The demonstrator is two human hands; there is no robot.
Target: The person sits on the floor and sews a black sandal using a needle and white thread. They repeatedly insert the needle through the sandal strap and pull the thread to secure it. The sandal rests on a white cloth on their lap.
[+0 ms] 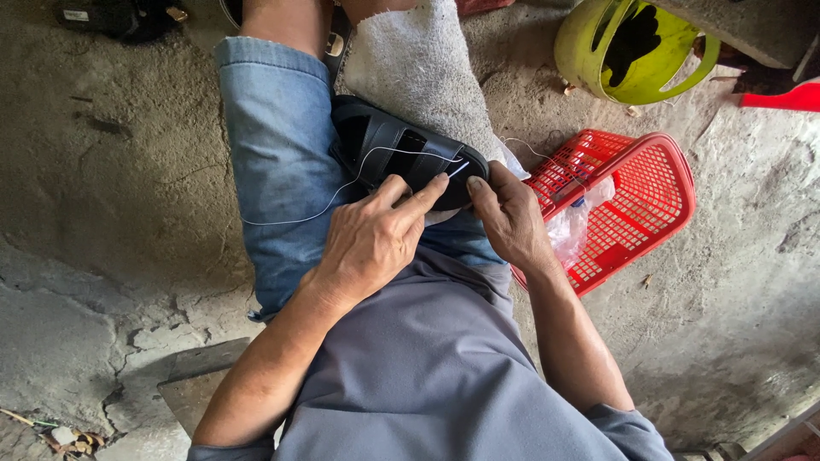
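A black strapped sandal (pixel 395 152) lies across my lap, resting against a white cloth (pixel 418 64) over my right knee. My left hand (pixel 373 239) presses on the sandal's near edge, its index finger stretched toward a thin needle (pixel 458 170) at the sole's end. A white thread (pixel 333 198) runs from the sandal in a loop over my denim-clad left leg. My right hand (pixel 510 215) grips the sandal's end from the right, thumb against the sole next to the needle.
A red plastic basket (pixel 656 192) with a clear plastic bag (pixel 574 224) in it lies on the concrete floor at my right. A lime-green plastic container (pixel 628 47) sits beyond it. Cracked concrete and a flat slab (pixel 192 388) are at my left.
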